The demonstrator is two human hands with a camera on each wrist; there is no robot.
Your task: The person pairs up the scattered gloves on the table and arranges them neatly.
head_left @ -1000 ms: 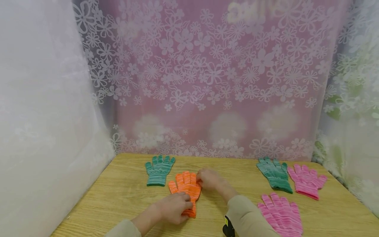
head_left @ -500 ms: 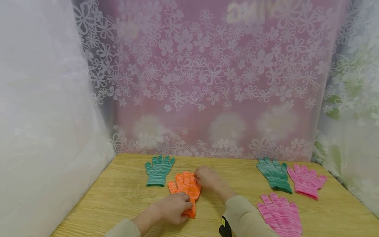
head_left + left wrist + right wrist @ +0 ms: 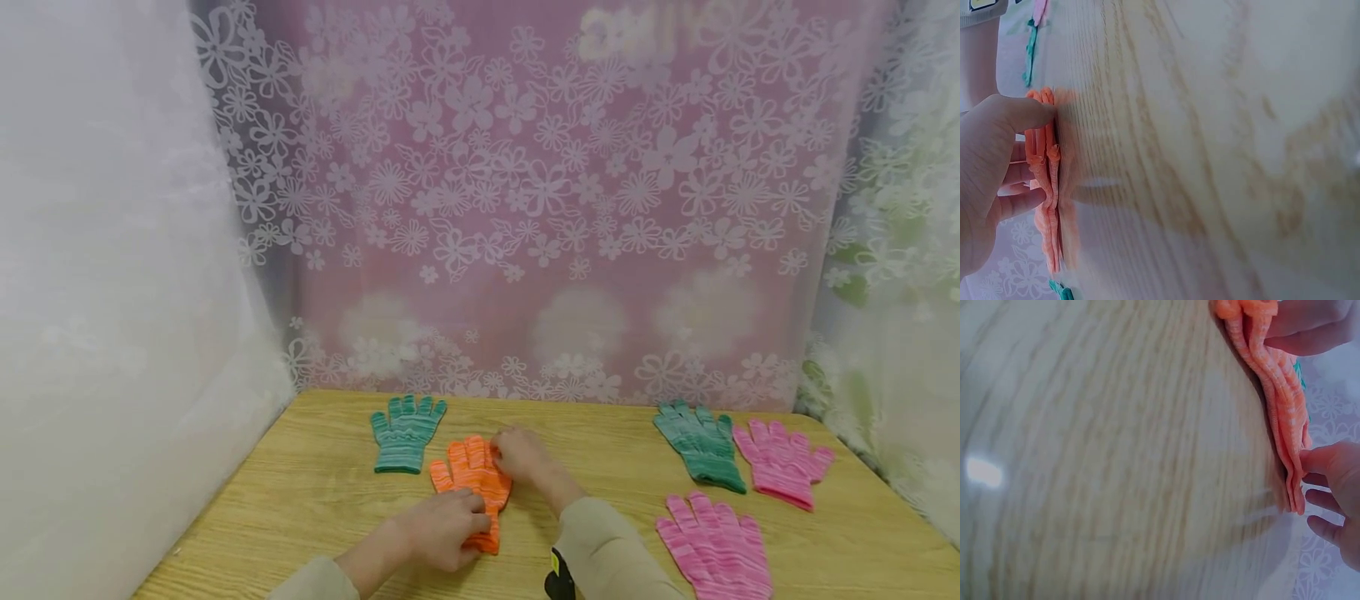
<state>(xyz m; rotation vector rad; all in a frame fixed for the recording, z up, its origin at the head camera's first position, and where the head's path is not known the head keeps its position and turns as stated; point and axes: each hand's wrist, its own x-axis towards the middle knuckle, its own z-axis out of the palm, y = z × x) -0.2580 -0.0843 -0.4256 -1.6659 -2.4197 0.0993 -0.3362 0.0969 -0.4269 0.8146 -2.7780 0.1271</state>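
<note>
An orange knitted glove (image 3: 480, 477) lies on the table, fingers pointing away. Edge-on in the right wrist view, the orange glove (image 3: 1275, 400) shows layers stacked on each other; whether these are two gloves I cannot tell. My left hand (image 3: 442, 527) is at its cuff, which thumb and fingers grip in the left wrist view. My right hand (image 3: 527, 458) touches the far right finger ends, covering part of them. In the right wrist view the fingers of my right hand (image 3: 1341, 494) are loosely spread, one digit against the glove.
A green glove (image 3: 405, 437) lies behind and left of the orange one. To the right are another green glove (image 3: 701, 446), a pink glove (image 3: 783, 462) beside it and a nearer pink glove (image 3: 716, 542). Flowered curtains (image 3: 555, 208) enclose the wooden table (image 3: 300, 500).
My right hand has shifted slightly left over the orange glove's finger ends, and the right forearm has moved left too. The left hand keeps its place at the cuff.
</note>
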